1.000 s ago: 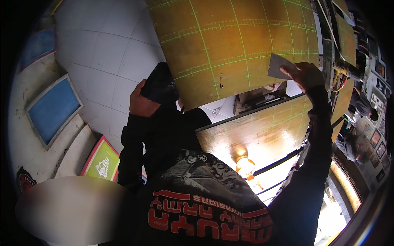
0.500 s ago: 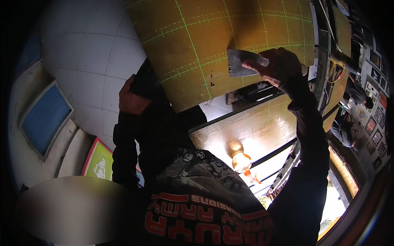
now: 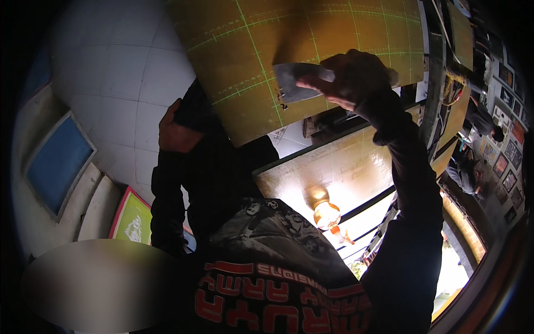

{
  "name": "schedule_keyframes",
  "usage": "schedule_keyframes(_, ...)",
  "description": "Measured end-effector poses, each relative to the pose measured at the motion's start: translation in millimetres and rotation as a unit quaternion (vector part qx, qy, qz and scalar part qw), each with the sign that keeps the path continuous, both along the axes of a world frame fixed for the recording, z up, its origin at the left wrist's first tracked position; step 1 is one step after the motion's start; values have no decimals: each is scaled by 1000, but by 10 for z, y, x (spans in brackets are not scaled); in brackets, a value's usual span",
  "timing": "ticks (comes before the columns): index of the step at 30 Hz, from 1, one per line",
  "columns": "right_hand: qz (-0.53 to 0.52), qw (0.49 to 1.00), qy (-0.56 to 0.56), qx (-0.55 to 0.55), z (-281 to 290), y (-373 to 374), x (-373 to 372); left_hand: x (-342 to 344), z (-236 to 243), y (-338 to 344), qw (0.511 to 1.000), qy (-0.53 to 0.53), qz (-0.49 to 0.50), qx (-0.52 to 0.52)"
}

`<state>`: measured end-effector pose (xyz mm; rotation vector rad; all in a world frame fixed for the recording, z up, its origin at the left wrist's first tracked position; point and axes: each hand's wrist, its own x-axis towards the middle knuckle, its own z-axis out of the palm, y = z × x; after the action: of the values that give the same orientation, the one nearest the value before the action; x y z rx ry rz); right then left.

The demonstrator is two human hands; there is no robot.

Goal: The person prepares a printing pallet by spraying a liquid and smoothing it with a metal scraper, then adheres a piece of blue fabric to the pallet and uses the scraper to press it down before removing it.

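My right hand (image 3: pixel 356 78) is closed around a scraper (image 3: pixel 300 80) with a wide grey metal blade; its pale handle end pokes out past my palm. The blade lies against a yellow-brown board (image 3: pixel 245 119) printted with green grid lines. Small dark scraps (image 3: pixel 282 106) sit by the blade's left corner. Left of the board's near corner, my left hand (image 3: pixel 181 136) is curled against a dark thing (image 3: pixel 197 106), perhaps cloth, too dark to make out. Its fingertips are mostly hidden.
Below the board is a second, shiny panel (image 3: pixel 289 172), with a lit bulb (image 3: pixel 326 214) close to it. Blue framed panels (image 3: pixel 60 164) and a green one with a red edge (image 3: pixel 132 218) stand at left. A person (image 3: pixel 464 172) is at far right.
My right hand has slid the scraper leftward over the board, bringing the blade to the dark scraps. My left hand has hardly moved.
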<state>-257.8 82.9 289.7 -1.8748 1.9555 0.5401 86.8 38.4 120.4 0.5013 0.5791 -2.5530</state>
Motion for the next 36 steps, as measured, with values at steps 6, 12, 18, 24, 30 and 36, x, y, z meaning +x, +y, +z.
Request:
schedule_keyframes(6,-13,999,31,21,4,62,-136,-8,64,1,985,-22,-37,-169)
schedule_keyframes(12,-29,998,58,23,85,100,-88,-53,41,1,984,-9,-55,-167)
schedule_keyframes(18,-153,969,10,194,98,164,-73,-6,104,14,986,-23,-30,-163)
schedule_keyframes(24,-46,999,-6,23,-64,357,287,28,209,6,951,-194,-113,-214)
schedule_keyframes(30,111,993,-23,-36,-138,626,-44,53,13,-2,994,-84,-48,-43)
schedule_keyframes(36,130,991,11,4,-135,379,129,45,-21,146,924,-177,-63,-332)
